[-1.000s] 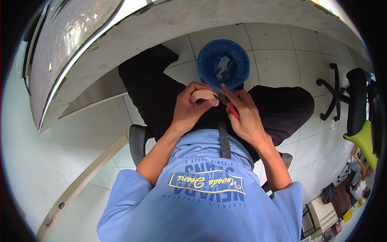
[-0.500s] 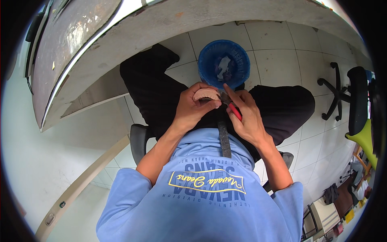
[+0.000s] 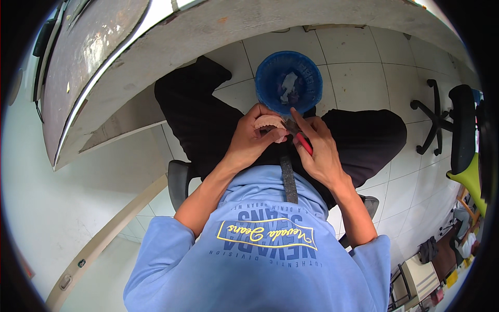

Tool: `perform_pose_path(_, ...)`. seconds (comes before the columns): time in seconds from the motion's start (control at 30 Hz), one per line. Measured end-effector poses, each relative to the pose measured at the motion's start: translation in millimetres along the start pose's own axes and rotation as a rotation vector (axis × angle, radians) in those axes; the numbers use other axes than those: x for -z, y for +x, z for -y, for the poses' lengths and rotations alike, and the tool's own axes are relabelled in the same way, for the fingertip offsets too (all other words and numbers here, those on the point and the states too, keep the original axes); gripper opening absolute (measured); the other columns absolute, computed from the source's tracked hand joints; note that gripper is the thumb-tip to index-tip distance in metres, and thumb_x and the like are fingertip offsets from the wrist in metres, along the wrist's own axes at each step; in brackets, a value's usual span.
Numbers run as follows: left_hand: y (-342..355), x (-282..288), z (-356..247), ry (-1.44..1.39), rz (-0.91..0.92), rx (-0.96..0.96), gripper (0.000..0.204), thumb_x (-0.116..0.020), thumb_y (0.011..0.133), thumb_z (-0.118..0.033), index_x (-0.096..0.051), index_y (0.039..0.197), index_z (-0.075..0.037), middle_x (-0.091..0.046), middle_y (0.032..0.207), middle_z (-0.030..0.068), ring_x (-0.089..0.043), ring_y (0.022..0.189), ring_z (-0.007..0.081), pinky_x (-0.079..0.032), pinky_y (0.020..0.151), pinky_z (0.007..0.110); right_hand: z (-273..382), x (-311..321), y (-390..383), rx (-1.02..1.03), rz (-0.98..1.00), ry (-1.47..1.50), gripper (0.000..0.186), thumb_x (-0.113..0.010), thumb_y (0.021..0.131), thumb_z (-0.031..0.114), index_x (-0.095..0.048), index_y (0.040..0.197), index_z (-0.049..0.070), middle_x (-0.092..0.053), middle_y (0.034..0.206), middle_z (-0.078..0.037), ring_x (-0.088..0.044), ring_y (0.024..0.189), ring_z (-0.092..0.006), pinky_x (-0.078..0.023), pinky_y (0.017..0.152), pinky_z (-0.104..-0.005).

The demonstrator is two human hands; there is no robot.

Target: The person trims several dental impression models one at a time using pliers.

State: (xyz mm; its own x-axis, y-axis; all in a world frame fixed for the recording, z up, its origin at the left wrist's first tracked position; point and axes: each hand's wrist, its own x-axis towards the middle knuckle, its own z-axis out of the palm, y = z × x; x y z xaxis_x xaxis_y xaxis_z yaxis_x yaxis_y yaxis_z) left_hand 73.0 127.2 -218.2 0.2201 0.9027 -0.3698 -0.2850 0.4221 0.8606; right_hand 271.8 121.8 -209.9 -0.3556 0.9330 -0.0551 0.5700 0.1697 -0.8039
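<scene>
My left hand [image 3: 252, 136] is closed around a pale pink, arch-shaped dental cast [image 3: 268, 121], its fingers behind and its thumb in front. A bumpy row like teeth shows along the cast's curved edge. In my right hand [image 3: 318, 148] is a pair of pliers [image 3: 304, 143] with red handles and metal jaws. The jaws meet the cast's right end, between my two hands. My right index finger stretches forward along the tool. Whether the jaws bite into the cast is too small to tell. Just beyond both hands stands a blue bucket [image 3: 264, 67] with pale scraps inside.
A grey-edged worktop [image 3: 249, 26] curves across the far side and down the left. Below my hands lies my lap in black trousers [image 3: 364, 132]. On the tiled floor to the right stands an office chair [image 3: 439, 122] with a black star base.
The cast has shifted slightly right and turned in my left hand, so more of its toothed edge shows. The pliers stay at its right end, nearly unmoved.
</scene>
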Motion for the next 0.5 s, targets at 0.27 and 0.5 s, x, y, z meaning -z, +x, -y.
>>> perform_pose_path(0.27,-1.5,4.5,-4.3,0.112,0.071,0.094,0.023,-0.073,0.087,0.001,-0.058,0.105,0.003,-0.065,0.101,0.0108,-0.069,0.091,0.0167,-0.060,0.081,0.030,0.4,5.7,2.9,-0.047,0.098,-0.018,0.054,-0.065,0.085,0.004,-0.057,0.138,0.007,-0.058,0.100,-0.018,-0.060,0.087,-0.0347,-0.049,0.080,-0.0442)
perform_pose_path(0.5,1.0,2.4,8.2,0.110,0.066,-0.094,0.014,-0.071,0.087,0.003,-0.062,0.098,0.002,-0.061,0.101,0.0072,-0.067,0.092,0.0166,-0.057,0.086,0.031,-2.0,-1.2,2.7,-0.057,0.008,0.077,0.054,-0.065,0.085,0.004,-0.057,0.139,0.007,-0.058,0.100,-0.018,-0.060,0.087,-0.0348,-0.050,0.080,-0.0439)
